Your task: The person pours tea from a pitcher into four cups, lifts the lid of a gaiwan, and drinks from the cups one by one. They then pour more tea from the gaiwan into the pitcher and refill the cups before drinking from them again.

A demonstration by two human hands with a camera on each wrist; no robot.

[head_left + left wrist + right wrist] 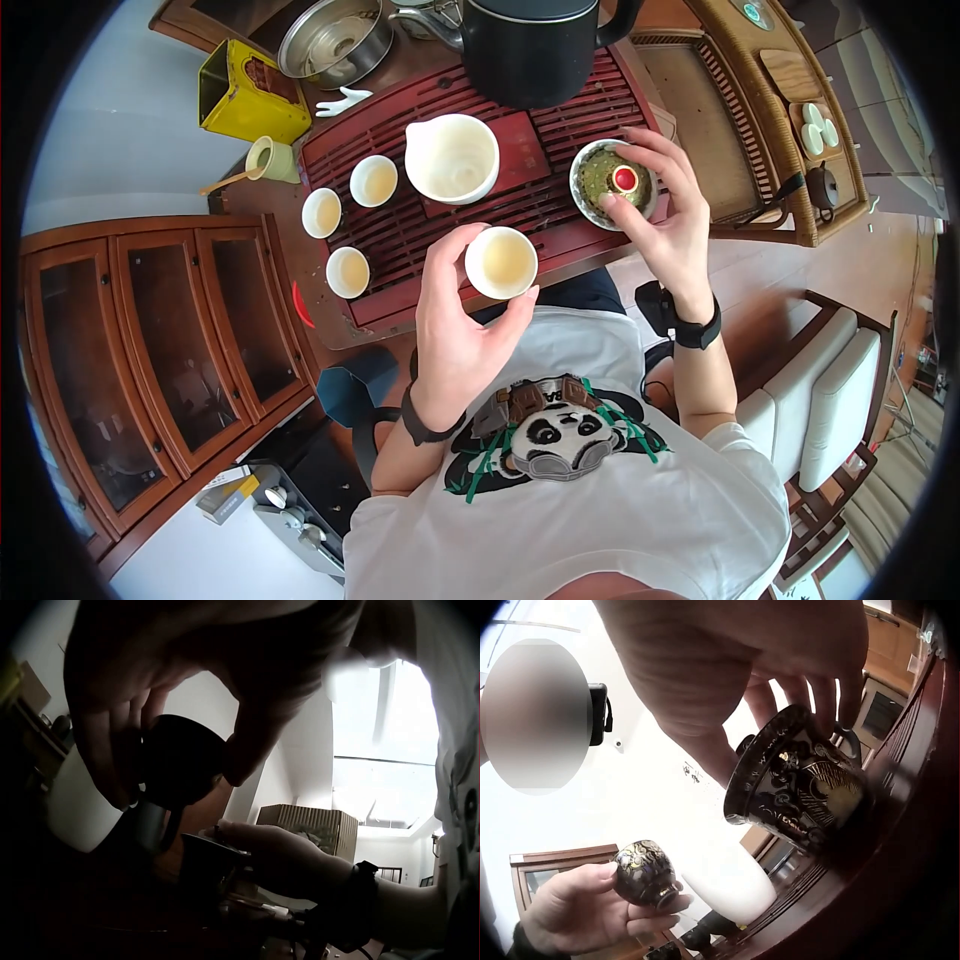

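Observation:
My left hand (455,330) holds a small white-lined cup (502,263) of pale yellow liquid between thumb and fingers, above the tray's near edge. In the left wrist view that cup (184,761) is a dark shape. On the right of the slatted red tray (400,290) stands a lidded bowl (590,180) with a green lid and red knob. My right hand (670,205) spans its top, thumb and fingers on the lid and rim. The right wrist view shows the bowl's dark, gold-patterned side (802,787); the lid is mostly hidden there.
A white-lined pitcher (452,160) and several filled cups (348,272) stand on the tray's left half. Behind are a black kettle (530,50) and a steel basin (335,45). A yellow tin (255,95) is at the back left, a woven tray (700,130) at the right.

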